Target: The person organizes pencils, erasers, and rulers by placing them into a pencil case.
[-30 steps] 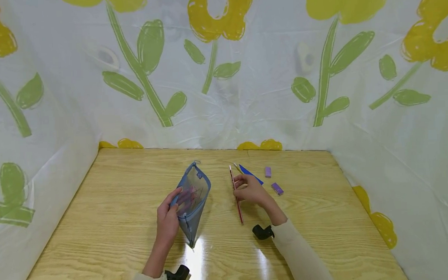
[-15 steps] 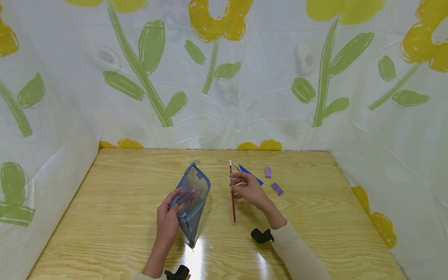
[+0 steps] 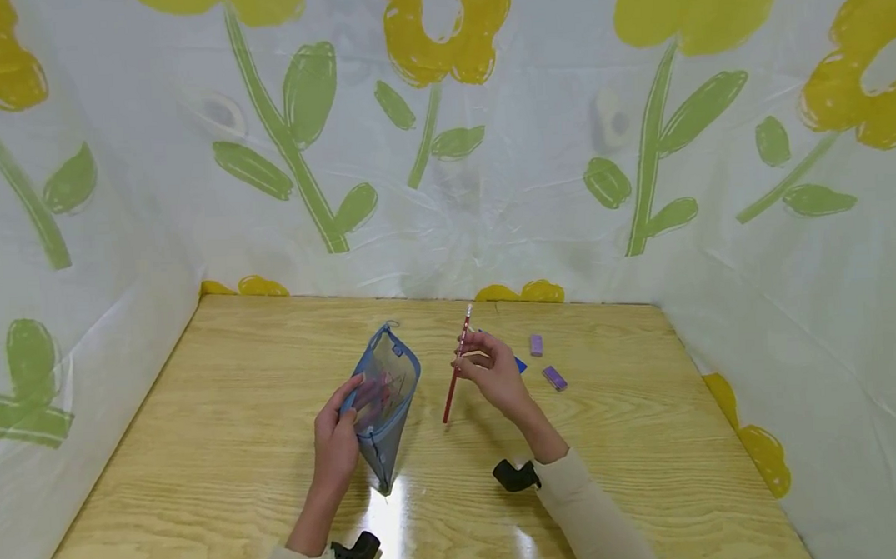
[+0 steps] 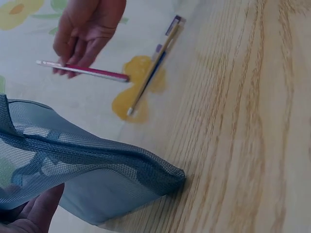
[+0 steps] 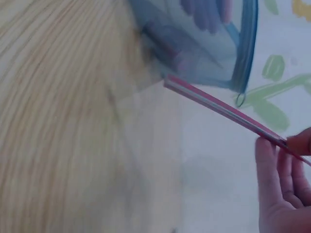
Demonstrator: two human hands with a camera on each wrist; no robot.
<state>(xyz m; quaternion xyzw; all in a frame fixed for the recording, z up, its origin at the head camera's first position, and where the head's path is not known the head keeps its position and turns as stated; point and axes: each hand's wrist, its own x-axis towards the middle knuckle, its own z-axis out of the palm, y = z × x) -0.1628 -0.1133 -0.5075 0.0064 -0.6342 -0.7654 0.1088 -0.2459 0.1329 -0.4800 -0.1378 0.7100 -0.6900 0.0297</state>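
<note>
My left hand [image 3: 336, 439] grips the side of a blue mesh pencil case [image 3: 381, 451], its mouth unzipped and wide. Pinkish things show inside, too unclear to name. Between thumb and fingers, my right hand [image 3: 497, 381] pinches a red pencil [image 3: 450, 396] to the right of the case. The pencil is off the table and tilted, its white end up and away. In the right wrist view, the lower end of the red pencil [image 5: 214, 107] appears near the case's rim [image 5: 248, 53].
A blue flat piece [image 3: 521, 365] lies mostly hidden behind my right hand. Beside it, a wood-coloured pencil [image 4: 153, 70] shows in the left wrist view. Two purple erasers, one lighter [image 3: 536, 345] and one darker [image 3: 554, 378], lie farther right. Flower-printed sheeting [image 3: 526, 184] encloses the wooden table [image 3: 200, 449].
My right hand has lifted the red pencil and brought it left toward the pencil case, tilting its lower end leftward. The left hand and case stay about where they were.
</note>
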